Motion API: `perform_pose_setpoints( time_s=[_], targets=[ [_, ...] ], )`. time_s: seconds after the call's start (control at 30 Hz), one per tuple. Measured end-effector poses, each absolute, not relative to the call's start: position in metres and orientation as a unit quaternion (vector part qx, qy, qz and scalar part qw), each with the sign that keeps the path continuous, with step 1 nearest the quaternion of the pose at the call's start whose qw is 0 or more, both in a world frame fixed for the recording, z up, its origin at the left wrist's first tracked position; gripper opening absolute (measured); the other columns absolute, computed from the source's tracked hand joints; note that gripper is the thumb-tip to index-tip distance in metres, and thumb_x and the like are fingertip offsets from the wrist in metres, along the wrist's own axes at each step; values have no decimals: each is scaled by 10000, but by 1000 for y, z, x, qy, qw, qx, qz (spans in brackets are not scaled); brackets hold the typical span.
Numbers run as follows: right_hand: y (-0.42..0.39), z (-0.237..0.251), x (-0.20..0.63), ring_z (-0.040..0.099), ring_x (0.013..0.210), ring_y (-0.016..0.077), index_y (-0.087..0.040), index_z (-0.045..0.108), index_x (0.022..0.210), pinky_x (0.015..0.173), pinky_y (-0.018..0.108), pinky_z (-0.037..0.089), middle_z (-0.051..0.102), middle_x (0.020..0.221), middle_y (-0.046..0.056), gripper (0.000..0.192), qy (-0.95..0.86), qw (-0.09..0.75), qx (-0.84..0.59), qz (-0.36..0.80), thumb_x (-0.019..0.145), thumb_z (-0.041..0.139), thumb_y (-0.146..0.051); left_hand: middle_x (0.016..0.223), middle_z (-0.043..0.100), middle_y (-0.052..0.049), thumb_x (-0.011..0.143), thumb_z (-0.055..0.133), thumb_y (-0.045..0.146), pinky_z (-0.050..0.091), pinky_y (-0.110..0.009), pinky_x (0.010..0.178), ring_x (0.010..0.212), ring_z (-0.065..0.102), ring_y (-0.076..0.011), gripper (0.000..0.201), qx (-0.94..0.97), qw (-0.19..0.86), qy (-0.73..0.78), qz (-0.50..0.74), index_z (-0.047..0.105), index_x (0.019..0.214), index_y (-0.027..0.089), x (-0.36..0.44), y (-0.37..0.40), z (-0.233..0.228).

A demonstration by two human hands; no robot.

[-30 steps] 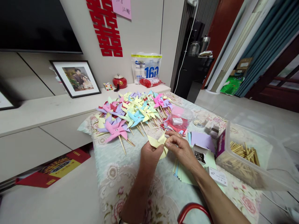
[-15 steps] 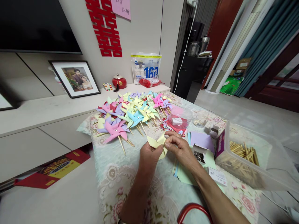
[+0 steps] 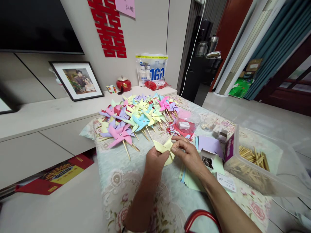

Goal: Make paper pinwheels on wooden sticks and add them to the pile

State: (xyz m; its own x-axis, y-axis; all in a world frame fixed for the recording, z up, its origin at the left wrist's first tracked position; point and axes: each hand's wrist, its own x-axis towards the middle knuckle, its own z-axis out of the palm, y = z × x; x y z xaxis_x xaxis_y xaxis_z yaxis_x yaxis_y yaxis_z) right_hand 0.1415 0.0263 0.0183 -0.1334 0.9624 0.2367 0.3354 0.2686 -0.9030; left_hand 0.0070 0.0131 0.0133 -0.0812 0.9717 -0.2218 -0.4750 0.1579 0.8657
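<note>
A pale yellow paper pinwheel [image 3: 160,147] is held between both hands above the flowered tablecloth. My left hand [image 3: 156,161] grips it from the lower left, its thumb pressed on the folded paper. From the right, my right hand [image 3: 186,152] pinches the paper near its middle; the fingertips hide what lies under them. No stick shows on this pinwheel. Just beyond the hands lies a heap of finished pinwheels on sticks, with a pink pinwheel [image 3: 120,135] nearest.
Right of my hands are coloured paper sheets [image 3: 193,181], a small box of metal pieces [image 3: 207,161], a white box [image 3: 225,182] and a clear plastic bin [image 3: 252,184] of wooden sticks. A red handle [image 3: 201,214] lies at the front edge. A red pot [image 3: 123,84] stands on the cabinet.
Both hands keep their hold on the yellow pinwheel, with only slight finger movement. The view has shifted a little; nothing else has visibly moved.
</note>
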Motion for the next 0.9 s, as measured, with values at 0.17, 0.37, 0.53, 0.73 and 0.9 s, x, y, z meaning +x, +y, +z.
perform_pose_setpoints(
  time_s=[0.17, 0.37, 0.53, 0.73, 0.9],
  targets=[
    [27, 17, 143, 544, 1208, 276, -218, 644, 682, 1040, 450, 352, 647, 1215, 93, 187, -667, 436, -491, 352, 834, 638, -327, 779, 773, -66, 545, 784, 228, 537, -311, 703, 743, 720, -245, 453, 274, 634, 426, 585, 734, 976, 96, 7, 14, 12],
    [27, 18, 142, 545, 1203, 278, -215, 643, 678, 1035, 451, 348, 644, 1205, 101, 200, -670, 434, -488, 354, 838, 626, -333, 873, 785, -107, 530, 830, 264, 550, -336, 753, 786, 724, -260, 464, 278, 613, 445, 591, 739, 949, 85, 8, 18, 0],
    [26, 17, 142, 555, 1191, 275, -215, 636, 671, 1030, 442, 359, 650, 1209, 96, 203, -667, 432, -493, 356, 833, 638, -336, 888, 789, -104, 544, 825, 265, 554, -328, 750, 792, 729, -260, 433, 288, 592, 465, 591, 740, 931, 90, 8, 19, -4],
    [26, 16, 141, 586, 1126, 257, -212, 646, 703, 994, 402, 382, 660, 1165, 88, 183, -664, 434, -493, 356, 834, 640, -338, 860, 791, -82, 559, 805, 229, 556, -315, 734, 792, 735, -255, 374, 289, 583, 471, 596, 745, 906, 104, 7, 17, 1],
    [25, 18, 138, 606, 924, 216, -206, 643, 755, 842, 334, 433, 676, 935, 48, 156, -652, 443, -480, 385, 839, 634, -337, 872, 791, -107, 546, 822, 247, 558, -326, 740, 826, 739, -282, 432, 281, 602, 454, 594, 748, 937, 81, 6, 18, 3]
  ],
)
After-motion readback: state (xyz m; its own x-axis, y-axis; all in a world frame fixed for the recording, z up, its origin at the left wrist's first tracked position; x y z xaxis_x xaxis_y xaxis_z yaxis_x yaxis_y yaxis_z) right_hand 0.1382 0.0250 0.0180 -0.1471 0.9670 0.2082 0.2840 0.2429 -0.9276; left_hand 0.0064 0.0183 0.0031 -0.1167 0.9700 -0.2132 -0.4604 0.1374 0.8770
